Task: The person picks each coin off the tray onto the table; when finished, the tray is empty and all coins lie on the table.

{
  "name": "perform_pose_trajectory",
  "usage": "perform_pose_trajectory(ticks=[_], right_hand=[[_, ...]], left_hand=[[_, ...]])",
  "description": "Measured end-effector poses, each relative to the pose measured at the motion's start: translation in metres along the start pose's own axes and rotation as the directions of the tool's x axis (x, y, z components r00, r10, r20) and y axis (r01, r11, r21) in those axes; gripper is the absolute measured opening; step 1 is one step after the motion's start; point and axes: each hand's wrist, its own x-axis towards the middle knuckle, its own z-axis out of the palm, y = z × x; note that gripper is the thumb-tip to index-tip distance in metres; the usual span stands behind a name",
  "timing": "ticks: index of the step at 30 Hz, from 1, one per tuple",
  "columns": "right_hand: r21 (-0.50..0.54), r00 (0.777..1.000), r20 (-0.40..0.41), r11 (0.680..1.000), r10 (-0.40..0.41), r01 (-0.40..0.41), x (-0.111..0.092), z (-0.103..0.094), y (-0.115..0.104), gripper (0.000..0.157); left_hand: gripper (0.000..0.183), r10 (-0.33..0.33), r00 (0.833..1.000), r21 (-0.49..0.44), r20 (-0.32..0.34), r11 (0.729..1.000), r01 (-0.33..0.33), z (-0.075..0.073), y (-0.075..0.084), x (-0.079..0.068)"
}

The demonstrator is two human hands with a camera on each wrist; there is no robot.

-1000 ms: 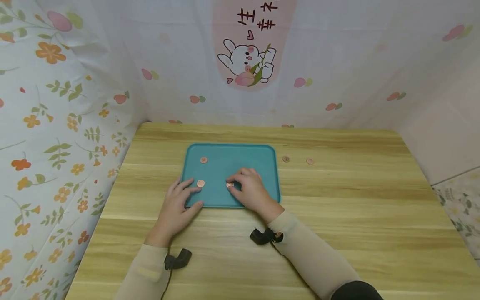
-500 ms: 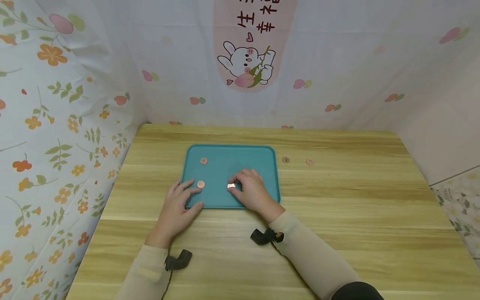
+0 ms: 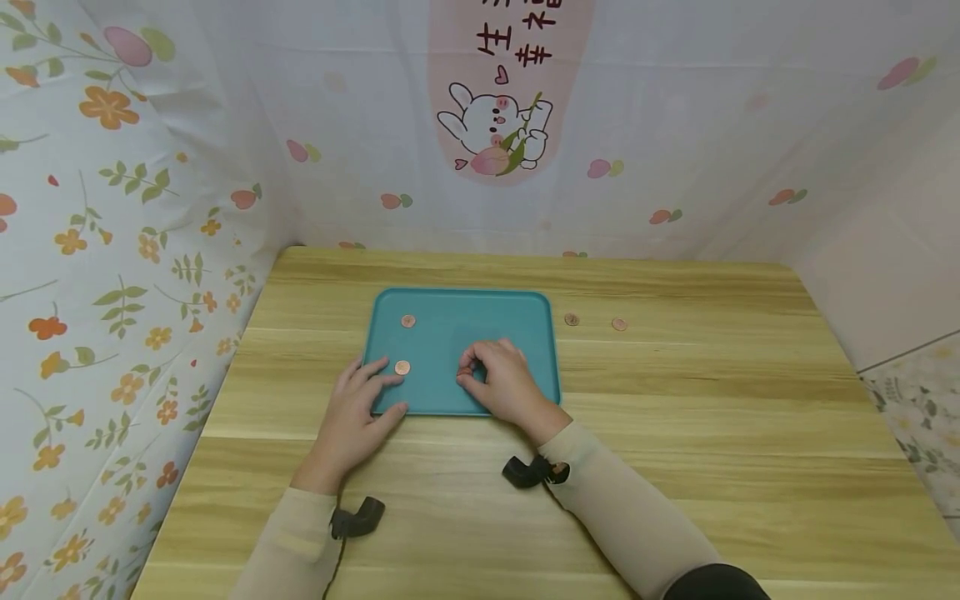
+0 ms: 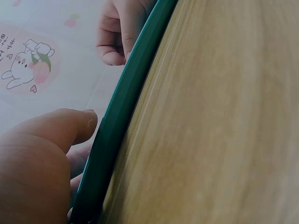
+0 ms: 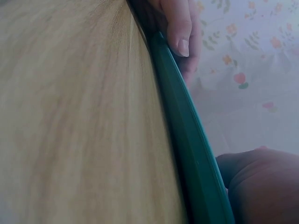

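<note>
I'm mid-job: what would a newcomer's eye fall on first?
The teal tray on the wooden table, with the left hand at its near left corner and the right hand, seemingly pinching a coin, over its right half. Then the bunny printed on the white cloth behind. Copper coins dot the tray's left side and the table to its right.

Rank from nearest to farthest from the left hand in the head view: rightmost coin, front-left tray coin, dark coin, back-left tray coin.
1. Front-left tray coin, beside the left hand.
2. Back-left tray coin, beyond it.
3. Dark coin, right of the tray.
4. Rightmost coin, farther right.
</note>
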Motion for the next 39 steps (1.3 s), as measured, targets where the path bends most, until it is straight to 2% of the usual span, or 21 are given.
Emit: perform_pose_trajectory(ticks=[10,15,27,32,35,39], right_hand=[[0.002,0.999,-0.002,0.999,-0.048,0.048,-0.0004,0.0000,-0.0002,0.006],[0.026,0.997,-0.003,0.997,-0.074,0.074,-0.0016,-0.0009,-0.0010,0.007],[0.128,0.996,-0.021,0.988,-0.085,0.087,-0.0021,-0.0033,-0.0018,0.008],[0.137,0.996,-0.021,0.987,-0.085,0.087,-0.0018,-0.0026,0.0004,0.008],[0.153,0.996,-0.041,0.984,-0.085,0.091,-0.0022,-0.0021,0.0017,0.008],[0.209,0.990,-0.107,0.971,-0.091,0.112,-0.0023,-0.0024,0.0023,0.007]], left_hand=[[0.040,-0.004,1.000,0.000,0.004,1.000,0.004,-0.0008,0.0009,-0.0001],[0.040,0.002,1.000,0.001,-0.002,1.000,-0.002,-0.0005,0.0018,-0.0004],[0.040,0.005,1.000,0.000,-0.004,1.000,-0.005,-0.0005,0.0031,0.0007],[0.040,0.007,1.000,-0.002,-0.007,1.000,-0.007,-0.0006,0.0033,0.0008],[0.040,0.011,1.000,-0.002,-0.011,1.000,-0.011,-0.0003,0.0028,0.0008],[0.040,0.015,1.000,-0.005,-0.013,1.000,-0.015,-0.0005,0.0030,0.0011]])
